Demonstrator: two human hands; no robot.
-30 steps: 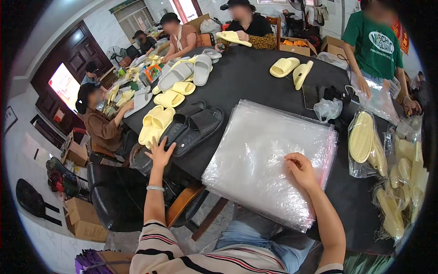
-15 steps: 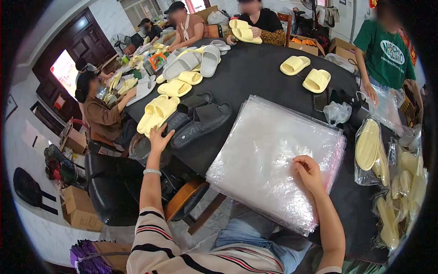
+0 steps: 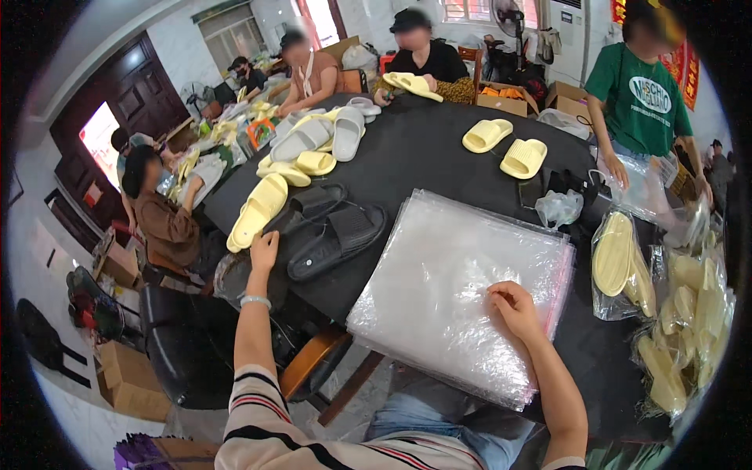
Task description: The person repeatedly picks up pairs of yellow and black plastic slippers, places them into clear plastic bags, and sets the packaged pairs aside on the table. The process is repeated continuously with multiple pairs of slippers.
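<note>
My left hand (image 3: pixel 265 249) is closed on the near end of a pair of yellow slippers (image 3: pixel 262 205), laid one over the other at the table's left edge. Beside it lie two black slide slippers (image 3: pixel 345 241); the nearer one points toward me. A thick stack of clear plastic bags (image 3: pixel 423 274) lies in front of me. Over the right part of that stack is my right hand (image 3: pixel 515 308), its fingers curled together with nothing visible in them. Whether its fingertips touch the top bag is hard to see.
Grey slippers (image 3: pixel 305 139) and more yellow ones (image 3: pixel 316 163) are heaped farther left. Two yellow slippers (image 3: pixel 523 158) lie at the back right. Bagged yellow slippers (image 3: pixel 613 254) line the right side. Several people sit or stand around the black table (image 3: pixel 415 149). A black chair (image 3: pixel 188 337) is left of me.
My left hand has closed on the yellow slippers, which now overlap more and sit narrower. My right hand stays over the bags, curled. The whole view has shifted slightly.
</note>
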